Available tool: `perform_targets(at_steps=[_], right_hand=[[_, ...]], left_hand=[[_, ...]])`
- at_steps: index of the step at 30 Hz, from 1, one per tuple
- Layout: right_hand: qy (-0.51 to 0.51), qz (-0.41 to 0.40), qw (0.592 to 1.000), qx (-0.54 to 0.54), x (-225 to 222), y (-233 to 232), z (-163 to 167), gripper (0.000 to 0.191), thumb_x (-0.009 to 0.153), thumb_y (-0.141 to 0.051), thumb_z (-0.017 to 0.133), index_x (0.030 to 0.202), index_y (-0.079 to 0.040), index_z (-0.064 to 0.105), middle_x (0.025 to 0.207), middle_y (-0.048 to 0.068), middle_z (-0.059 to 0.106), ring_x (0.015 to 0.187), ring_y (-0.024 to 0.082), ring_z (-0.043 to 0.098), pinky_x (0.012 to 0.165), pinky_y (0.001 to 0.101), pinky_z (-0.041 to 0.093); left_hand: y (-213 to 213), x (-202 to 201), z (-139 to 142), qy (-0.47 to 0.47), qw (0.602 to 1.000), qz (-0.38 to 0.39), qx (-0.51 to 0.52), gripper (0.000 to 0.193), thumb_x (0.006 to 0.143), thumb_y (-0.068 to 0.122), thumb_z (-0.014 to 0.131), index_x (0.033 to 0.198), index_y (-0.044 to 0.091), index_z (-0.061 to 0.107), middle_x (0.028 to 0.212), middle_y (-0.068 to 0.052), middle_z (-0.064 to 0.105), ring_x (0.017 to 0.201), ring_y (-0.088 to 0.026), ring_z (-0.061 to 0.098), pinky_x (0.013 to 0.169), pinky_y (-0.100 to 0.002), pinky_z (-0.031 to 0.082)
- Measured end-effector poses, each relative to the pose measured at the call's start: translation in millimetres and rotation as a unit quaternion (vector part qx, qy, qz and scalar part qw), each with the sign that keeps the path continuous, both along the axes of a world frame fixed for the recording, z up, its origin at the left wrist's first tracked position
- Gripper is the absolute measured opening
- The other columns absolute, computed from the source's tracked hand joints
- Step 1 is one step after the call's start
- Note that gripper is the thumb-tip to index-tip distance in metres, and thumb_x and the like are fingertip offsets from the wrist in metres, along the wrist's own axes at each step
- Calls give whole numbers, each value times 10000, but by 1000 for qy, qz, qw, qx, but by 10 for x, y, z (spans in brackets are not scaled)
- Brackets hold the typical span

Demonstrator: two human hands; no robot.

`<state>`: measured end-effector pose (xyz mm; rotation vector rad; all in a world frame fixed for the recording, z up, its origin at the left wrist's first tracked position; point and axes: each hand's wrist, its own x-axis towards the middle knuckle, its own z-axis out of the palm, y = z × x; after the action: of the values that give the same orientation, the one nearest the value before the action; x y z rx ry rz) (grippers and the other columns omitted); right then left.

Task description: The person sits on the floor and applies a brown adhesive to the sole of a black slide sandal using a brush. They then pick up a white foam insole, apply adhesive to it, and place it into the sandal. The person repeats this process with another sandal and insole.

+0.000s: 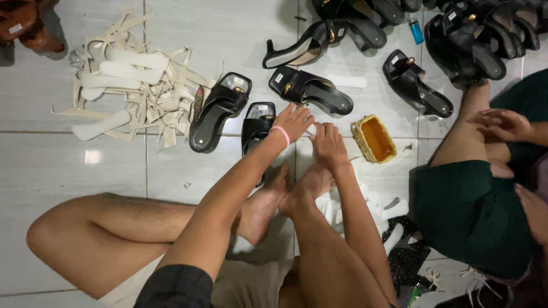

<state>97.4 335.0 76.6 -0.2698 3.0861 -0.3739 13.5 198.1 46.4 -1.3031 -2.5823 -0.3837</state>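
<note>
together, left hand (292, 121) and right hand (328, 138) pinch a white strip (311, 129) beside black sandal (258, 124).

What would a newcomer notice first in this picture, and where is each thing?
First, the two hands meeting at the centre: the left hand, with a pink wristband, and the right hand, both at a small white piece. Black sandals lie scattered above them on the tiled floor, with a heap of pale cut-out scraps at upper left. A yellow tub stands just right of the hands.
</note>
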Motion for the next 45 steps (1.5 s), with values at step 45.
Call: perform_targets(at_steps=[45], right_hand=[[-119, 220, 901, -353, -180, -1520, 271, 767, 1008, -64, 554, 1653, 3, 145, 1274, 173, 497, 1124, 305, 522, 1048, 385, 431]], left_hand=[[-2182, 1265, 392, -484, 484, 151, 713, 643, 857, -121, 739, 1448, -35, 499, 1403, -54, 501, 1205, -218, 637, 977, -306, 572]])
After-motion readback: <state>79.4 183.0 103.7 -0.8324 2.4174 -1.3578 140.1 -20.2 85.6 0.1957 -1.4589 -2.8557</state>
